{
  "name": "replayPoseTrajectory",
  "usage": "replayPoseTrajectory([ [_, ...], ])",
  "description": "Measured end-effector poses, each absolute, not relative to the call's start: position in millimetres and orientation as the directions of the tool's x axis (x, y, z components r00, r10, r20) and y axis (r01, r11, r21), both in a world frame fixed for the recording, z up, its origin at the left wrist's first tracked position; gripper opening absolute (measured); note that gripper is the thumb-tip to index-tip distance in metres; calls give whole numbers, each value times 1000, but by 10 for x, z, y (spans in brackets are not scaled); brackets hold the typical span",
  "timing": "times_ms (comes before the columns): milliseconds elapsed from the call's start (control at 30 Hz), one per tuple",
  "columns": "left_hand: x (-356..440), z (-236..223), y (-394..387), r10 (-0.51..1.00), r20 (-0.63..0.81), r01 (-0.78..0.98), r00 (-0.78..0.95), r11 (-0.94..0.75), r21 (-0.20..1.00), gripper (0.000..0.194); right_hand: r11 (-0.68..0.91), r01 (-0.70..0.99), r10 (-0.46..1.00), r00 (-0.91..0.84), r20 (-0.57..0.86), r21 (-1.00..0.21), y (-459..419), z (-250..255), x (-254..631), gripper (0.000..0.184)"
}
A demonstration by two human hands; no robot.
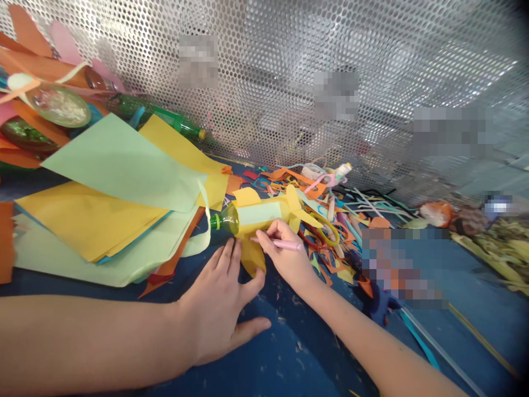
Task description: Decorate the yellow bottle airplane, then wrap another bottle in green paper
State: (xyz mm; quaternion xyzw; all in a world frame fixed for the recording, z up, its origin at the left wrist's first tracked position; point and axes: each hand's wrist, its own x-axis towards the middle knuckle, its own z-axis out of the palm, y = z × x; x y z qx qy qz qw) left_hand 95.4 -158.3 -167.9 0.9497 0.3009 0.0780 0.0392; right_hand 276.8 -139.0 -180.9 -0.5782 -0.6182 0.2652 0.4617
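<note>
Left hand (219,309): spread, palm down over the blue tabletop (297,353), fingertips at the left and near edges of the yellow flap (253,258).
Right hand (291,264): pinching a pink pen (287,244) between thumb and fingers, its tip at the flap, just to the right of the left hand's fingertips.
Yellow-wrapped bottle (252,227): lying on its side just beyond both hands, green cap (214,221) to the left; a pale green rectangle (260,211) sits on the wrap, and the flap reaches toward the near side.
Papers: a pale green sheet (119,160) overlapping yellow sheets (91,215), left of the bottle.
Scraps: a heap of cut paper (285,182), mostly orange, beyond and right of the bottle; a white tube (342,172) lies at its far side.
Far left: a green bottle (182,124) on its side, near orange paper pieces (45,66).
Far side: a perforated metal panel (264,49).
</note>
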Motion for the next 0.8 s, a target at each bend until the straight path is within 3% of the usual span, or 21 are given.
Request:
replayPoseTrajectory([
  [800,961,-1679,-1604,604,125,588,787,-796,142,64,140,463,949,190,253,-875,-1476,-1691,2749,29],
])
